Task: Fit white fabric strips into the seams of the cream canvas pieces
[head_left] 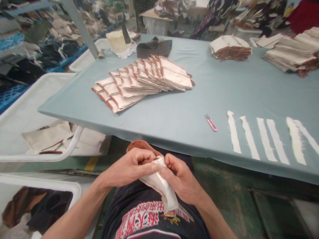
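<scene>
A cream fabric piece with a brown leather-like part [141, 145] is held between my two hands, in front of my apron and below the table edge. My left hand [141, 166] pinches it from the left, fingers curled and thumb on top. On the other side my right hand [178, 176] grips the same piece, thumb pressed close to the left thumb. A white cloth end [170, 196] hangs down under the right hand. What lies under the fingertips is hidden.
A fanned stack of cream pieces with brown edges [149, 81] lies on the blue-green table [159, 122]. Pink thread snips [211, 122] and several white strips [265, 139] lie to the right. More stacks [230, 48] sit at the back. White bins [79, 139] stand at the left.
</scene>
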Demonstrator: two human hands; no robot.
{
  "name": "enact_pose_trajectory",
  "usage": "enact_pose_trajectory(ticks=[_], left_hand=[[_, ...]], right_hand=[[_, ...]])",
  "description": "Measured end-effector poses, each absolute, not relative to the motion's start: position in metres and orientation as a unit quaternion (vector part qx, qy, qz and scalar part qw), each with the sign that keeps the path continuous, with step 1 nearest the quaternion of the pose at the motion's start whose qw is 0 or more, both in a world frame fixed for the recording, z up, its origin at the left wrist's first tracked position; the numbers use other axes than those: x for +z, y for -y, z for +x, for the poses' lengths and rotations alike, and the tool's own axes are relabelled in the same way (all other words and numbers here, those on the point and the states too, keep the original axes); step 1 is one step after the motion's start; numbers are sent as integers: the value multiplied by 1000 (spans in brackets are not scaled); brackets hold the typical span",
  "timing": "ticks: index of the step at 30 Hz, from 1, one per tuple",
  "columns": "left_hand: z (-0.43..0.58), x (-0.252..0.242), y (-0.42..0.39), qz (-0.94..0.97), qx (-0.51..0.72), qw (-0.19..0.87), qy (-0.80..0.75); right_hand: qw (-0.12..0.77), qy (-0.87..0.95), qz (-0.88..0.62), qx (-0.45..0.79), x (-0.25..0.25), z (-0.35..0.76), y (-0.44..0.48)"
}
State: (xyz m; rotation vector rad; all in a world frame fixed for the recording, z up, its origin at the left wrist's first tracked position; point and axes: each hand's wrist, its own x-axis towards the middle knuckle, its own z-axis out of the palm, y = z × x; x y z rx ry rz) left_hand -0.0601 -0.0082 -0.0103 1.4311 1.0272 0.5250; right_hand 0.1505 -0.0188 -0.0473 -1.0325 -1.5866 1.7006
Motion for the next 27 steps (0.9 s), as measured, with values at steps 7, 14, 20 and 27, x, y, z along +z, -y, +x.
enact_pose_trajectory(ticks=[7, 14, 20, 27], left_hand=[[-52, -6, 12, 626, 244, 609, -422], [-48, 8, 9, 627, 299, 634, -340], [-51, 21, -2, 669, 293, 576, -367], [-49, 39, -10, 679, 266, 566, -386]], right_hand=[[265, 627, -349, 644, -41, 157, 15], [341, 559, -279, 702, -27, 150, 13], [323, 604, -390, 616, -18, 168, 3], [459, 712, -351, 400, 4, 166, -17]])
